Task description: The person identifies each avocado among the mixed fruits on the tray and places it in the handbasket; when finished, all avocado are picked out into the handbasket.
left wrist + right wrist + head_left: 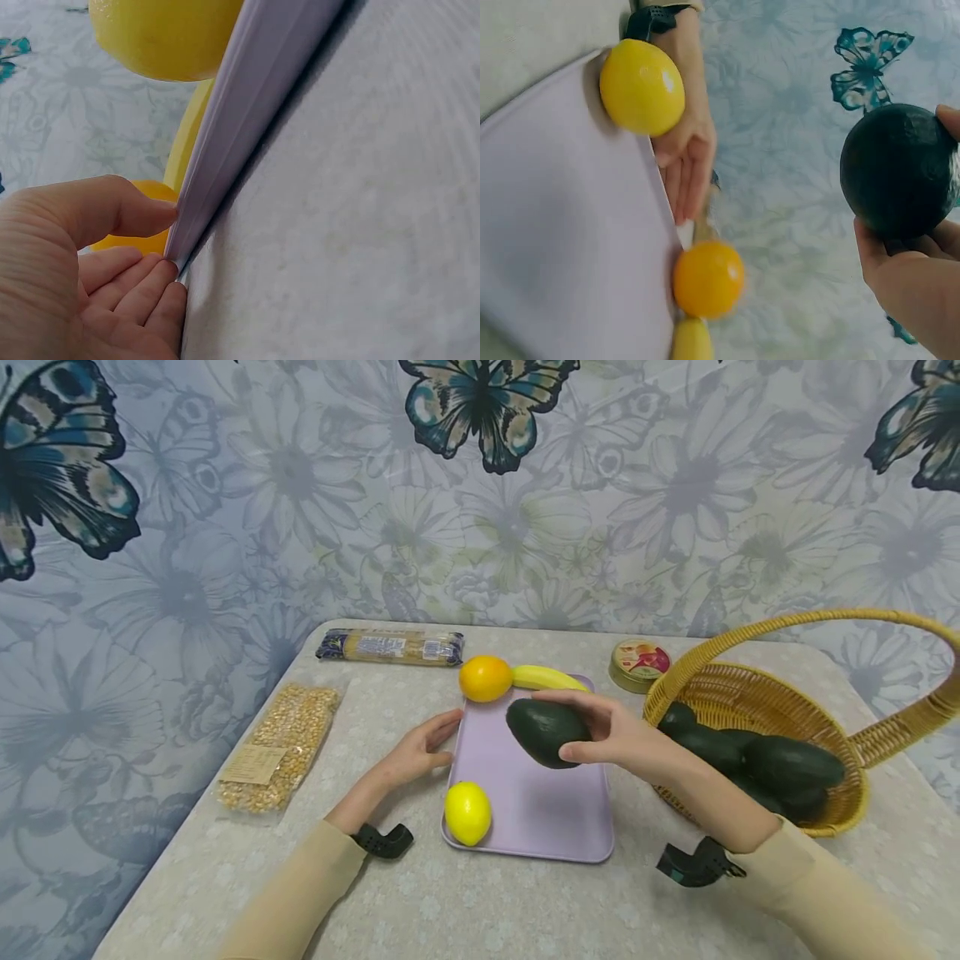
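In the head view, my right hand holds a dark green avocado above a lilac tray, with thumb and fingers around its right end. The right wrist view shows the avocado gripped, apart from the tray surface. My left hand is at the tray's left edge; up close in the left wrist view, its thumb and fairly straight fingertips touch the rim. A lemon sits on the tray's near left corner. An orange lies at the far left corner, beside a banana along the far edge.
On the right stands a wicker basket with a tall handle, holding several dark green fruits or vegetables. Behind the tray are a round tin and a long pasta pack. A bag of corn kernels lies left.
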Tool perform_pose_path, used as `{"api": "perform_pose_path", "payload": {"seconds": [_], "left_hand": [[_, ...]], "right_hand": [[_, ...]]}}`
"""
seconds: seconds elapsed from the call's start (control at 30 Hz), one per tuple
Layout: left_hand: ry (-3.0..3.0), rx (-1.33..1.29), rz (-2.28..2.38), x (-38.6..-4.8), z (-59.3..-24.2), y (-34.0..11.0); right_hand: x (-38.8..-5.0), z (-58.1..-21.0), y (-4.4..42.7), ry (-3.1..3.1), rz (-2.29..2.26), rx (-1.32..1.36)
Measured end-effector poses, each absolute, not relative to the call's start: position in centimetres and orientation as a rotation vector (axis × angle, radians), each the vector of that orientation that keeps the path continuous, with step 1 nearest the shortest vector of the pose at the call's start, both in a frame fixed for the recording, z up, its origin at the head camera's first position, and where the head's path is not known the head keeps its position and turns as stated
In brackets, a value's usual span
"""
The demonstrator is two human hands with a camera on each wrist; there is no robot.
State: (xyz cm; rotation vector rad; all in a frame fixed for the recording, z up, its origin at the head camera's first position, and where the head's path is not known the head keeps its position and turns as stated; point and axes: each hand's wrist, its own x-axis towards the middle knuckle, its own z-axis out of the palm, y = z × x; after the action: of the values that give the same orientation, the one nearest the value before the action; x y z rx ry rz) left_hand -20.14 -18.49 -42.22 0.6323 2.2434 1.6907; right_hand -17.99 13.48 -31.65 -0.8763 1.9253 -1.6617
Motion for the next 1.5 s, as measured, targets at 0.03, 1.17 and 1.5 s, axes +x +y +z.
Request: {"api": "perform_pose_path", "payload": {"seconds": [0.03,1.17,1.5], "left_hand": [[2.243,0.632,1.695,-20.1,-42.2,-18.5],[2.256,0.651,1.725,-21.1,-44.9,-20.0],[2.272,0.65,1.714,-21.1,-44.9,-19.8]], "right_hand": [[-17.6,-31.3,14.3,1.933,-1.656,-0.883],[-14.4,-34.6,31.4,2.703,-1.204,-0.704],[-15.0,-35.1,31.2,2.651,-1.158,-0.718]]}}
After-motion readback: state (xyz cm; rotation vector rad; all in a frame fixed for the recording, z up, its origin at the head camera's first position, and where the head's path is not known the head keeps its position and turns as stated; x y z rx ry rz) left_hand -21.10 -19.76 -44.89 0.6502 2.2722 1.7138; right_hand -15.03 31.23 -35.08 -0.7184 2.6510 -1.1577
